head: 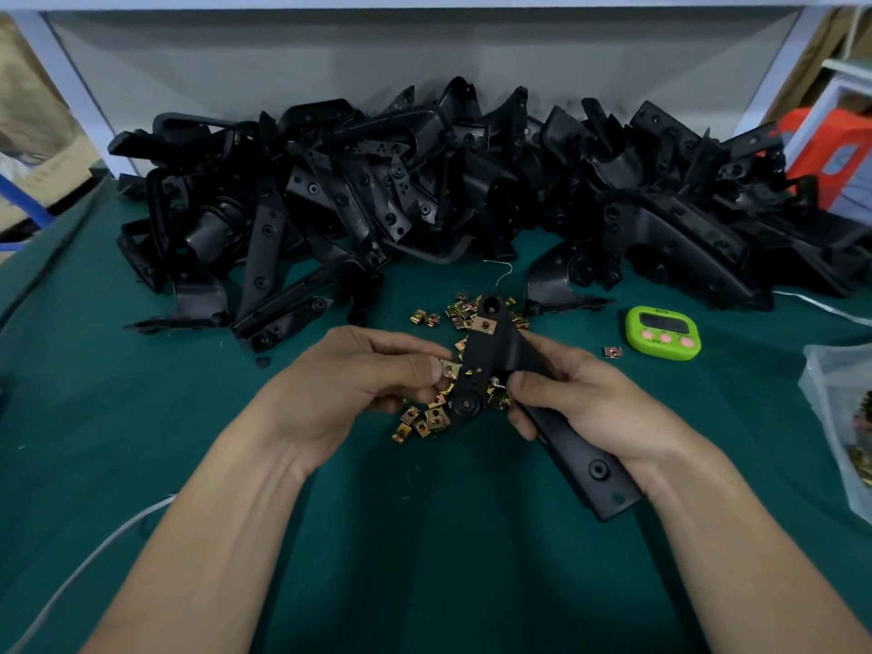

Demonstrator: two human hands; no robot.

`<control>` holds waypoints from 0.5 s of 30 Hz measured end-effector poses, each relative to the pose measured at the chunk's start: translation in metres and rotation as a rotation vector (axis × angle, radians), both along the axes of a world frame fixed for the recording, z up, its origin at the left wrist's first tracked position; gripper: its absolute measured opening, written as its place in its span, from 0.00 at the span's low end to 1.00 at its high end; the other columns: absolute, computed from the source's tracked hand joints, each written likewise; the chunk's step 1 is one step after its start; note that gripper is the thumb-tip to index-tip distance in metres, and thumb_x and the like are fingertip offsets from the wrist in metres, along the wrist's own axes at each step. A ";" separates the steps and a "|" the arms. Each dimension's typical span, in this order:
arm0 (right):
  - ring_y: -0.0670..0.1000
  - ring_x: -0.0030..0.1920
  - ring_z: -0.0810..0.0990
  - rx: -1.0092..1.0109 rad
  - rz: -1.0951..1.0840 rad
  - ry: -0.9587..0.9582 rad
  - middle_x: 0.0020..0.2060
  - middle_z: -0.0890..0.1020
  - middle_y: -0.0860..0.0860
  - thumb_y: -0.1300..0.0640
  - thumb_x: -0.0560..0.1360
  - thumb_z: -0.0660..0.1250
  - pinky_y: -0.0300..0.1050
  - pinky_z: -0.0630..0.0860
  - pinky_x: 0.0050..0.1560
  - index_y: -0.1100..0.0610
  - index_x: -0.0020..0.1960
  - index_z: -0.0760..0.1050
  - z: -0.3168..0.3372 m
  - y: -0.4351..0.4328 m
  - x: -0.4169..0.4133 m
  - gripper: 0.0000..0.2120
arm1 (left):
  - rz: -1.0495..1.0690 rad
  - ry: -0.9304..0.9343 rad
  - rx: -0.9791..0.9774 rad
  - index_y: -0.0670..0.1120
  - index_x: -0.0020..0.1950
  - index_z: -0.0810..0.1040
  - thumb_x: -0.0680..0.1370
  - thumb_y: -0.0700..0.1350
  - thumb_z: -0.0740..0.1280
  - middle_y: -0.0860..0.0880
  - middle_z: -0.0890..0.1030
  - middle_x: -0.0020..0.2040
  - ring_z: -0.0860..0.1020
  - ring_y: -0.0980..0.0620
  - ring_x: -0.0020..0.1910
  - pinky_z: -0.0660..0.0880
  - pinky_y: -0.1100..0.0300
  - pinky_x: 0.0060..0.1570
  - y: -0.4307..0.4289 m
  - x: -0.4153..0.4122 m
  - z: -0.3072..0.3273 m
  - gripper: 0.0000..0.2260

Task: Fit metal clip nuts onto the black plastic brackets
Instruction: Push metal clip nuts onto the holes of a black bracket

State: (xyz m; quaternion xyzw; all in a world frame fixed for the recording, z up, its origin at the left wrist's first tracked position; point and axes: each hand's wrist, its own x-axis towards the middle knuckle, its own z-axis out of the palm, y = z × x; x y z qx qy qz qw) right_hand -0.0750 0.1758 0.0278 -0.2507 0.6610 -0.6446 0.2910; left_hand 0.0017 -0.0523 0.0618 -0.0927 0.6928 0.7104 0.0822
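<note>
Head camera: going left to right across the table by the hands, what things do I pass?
left hand → clip nut it pinches → black bracket → right hand → green timer → clear plastic bag at the right edge

Assembly bench in a small workshop.
A green cloth-covered worktable (141, 394) holds a heap of black moulded plastic brackets (358, 195), scattered brass-coloured metal clip nuts (427, 420) and a lime-green digital timer (663, 330); a brown cardboard carton (37, 134) stands alongside.

Dim, flat light (shadows soft and faint), black brackets (358, 191) murky, edges bowed by the wide lens.
</note>
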 end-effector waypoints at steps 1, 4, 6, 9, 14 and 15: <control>0.48 0.30 0.73 -0.006 0.000 0.000 0.31 0.76 0.50 0.61 0.80 0.67 0.35 0.69 0.35 0.62 0.66 0.75 0.000 0.000 0.000 0.15 | -0.002 -0.007 0.004 0.49 0.45 0.89 0.60 0.48 0.79 0.47 0.86 0.40 0.81 0.57 0.34 0.72 0.69 0.32 0.000 0.000 0.000 0.14; 0.48 0.30 0.73 -0.009 0.008 0.001 0.31 0.76 0.52 0.58 0.77 0.66 0.36 0.68 0.34 0.61 0.65 0.76 -0.001 0.000 -0.002 0.17 | -0.006 -0.013 0.039 0.48 0.45 0.89 0.61 0.48 0.77 0.47 0.86 0.39 0.82 0.57 0.34 0.74 0.69 0.33 0.002 -0.001 -0.001 0.13; 0.48 0.30 0.73 -0.016 0.017 -0.001 0.31 0.76 0.52 0.58 0.77 0.66 0.37 0.68 0.35 0.60 0.65 0.76 -0.002 0.000 -0.002 0.17 | -0.015 -0.008 0.044 0.48 0.45 0.89 0.61 0.48 0.78 0.47 0.86 0.39 0.82 0.57 0.34 0.75 0.68 0.33 0.001 -0.001 -0.001 0.14; 0.47 0.29 0.73 -0.039 0.023 -0.008 0.31 0.77 0.49 0.59 0.77 0.65 0.36 0.69 0.35 0.62 0.65 0.75 -0.002 0.000 -0.002 0.18 | -0.023 -0.005 0.060 0.49 0.45 0.89 0.60 0.49 0.78 0.47 0.87 0.40 0.82 0.57 0.34 0.76 0.68 0.34 0.000 -0.001 -0.001 0.15; 0.46 0.28 0.73 -0.039 0.035 0.015 0.31 0.79 0.45 0.65 0.81 0.64 0.35 0.69 0.35 0.64 0.67 0.73 -0.002 -0.002 -0.002 0.15 | -0.053 0.002 0.051 0.49 0.45 0.89 0.61 0.48 0.80 0.47 0.86 0.39 0.82 0.57 0.35 0.76 0.65 0.36 0.003 -0.001 -0.002 0.13; 0.46 0.29 0.73 -0.038 0.034 0.019 0.31 0.78 0.45 0.66 0.81 0.64 0.35 0.70 0.35 0.64 0.67 0.73 -0.002 -0.002 -0.002 0.15 | -0.058 0.002 0.048 0.49 0.45 0.89 0.62 0.47 0.80 0.47 0.86 0.39 0.82 0.57 0.35 0.76 0.64 0.38 0.004 -0.001 -0.002 0.12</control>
